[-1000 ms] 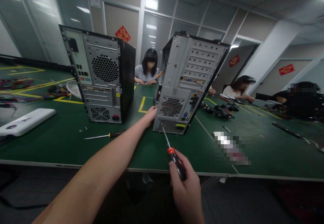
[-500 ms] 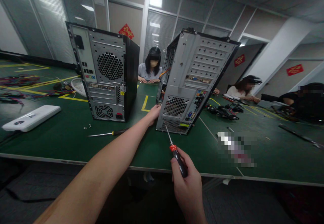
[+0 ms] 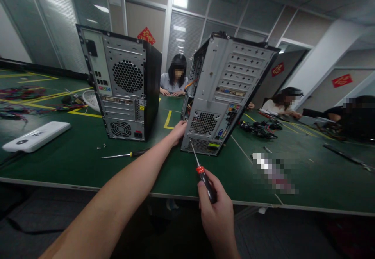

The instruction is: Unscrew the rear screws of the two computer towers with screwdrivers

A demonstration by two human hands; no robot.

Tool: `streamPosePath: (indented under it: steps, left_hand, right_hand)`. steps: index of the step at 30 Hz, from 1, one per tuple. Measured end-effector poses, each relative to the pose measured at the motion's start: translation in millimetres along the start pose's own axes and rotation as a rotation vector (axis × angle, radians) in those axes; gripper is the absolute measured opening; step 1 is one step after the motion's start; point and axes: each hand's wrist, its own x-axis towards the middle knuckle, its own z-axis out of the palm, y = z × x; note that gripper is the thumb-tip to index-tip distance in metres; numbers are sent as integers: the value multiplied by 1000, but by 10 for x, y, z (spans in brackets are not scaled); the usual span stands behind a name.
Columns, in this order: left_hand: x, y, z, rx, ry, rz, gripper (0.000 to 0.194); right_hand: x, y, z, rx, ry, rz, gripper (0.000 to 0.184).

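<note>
A grey computer case (image 3: 211,75) stands on the green table with its back panel facing me, its left side exposing wires. At its lower left edge is my left hand (image 3: 178,133); its fingers go behind the case and are hidden. My right hand (image 3: 216,206) grips a screwdriver (image 3: 206,184) by its black and red handle. The screwdriver's tip points up at the grille near the bottom of the back panel; whether it touches a screw I cannot make out. Left of this case stands a second computer case (image 3: 125,87), upright.
Another screwdriver (image 3: 117,156) lies left of my forearm, near small screws (image 3: 102,146). A white power bank-like device (image 3: 36,136) sits further left. Black cables (image 3: 260,128) lie to the right, and a white basket (image 3: 90,99) stands behind the left case. Several people sit across the table.
</note>
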Motion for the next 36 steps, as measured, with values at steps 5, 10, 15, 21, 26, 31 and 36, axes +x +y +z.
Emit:
streamPosePath:
  steps: [5, 10, 15, 21, 26, 31, 36]
  left_hand:
    - [-32, 26, -1, 13, -6, -22, 43]
    - [-24, 18, -4, 15, -9, -20, 44]
    - [-5, -5, -24, 6, -17, -5, 43]
    - [23, -35, -2, -9, -12, 1, 45]
    - [9, -20, 14, -1, -2, -2, 37]
    - [-30, 19, 7, -14, -19, -31, 38]
    - [-30, 21, 5, -12, -15, -30, 38]
  right_hand:
    - [22, 0, 29, 11, 8, -2, 44]
    - [37, -3, 50, 6, 17, -16, 44]
    - [52, 2, 65, -3, 20, -18, 44]
    - [64, -1, 85, 12, 2, 4, 45]
    - [71, -4, 91, 9, 13, -7, 45]
    - [70, -9, 90, 19, 18, -16, 44]
    - [69, -3, 92, 14, 19, 0, 44]
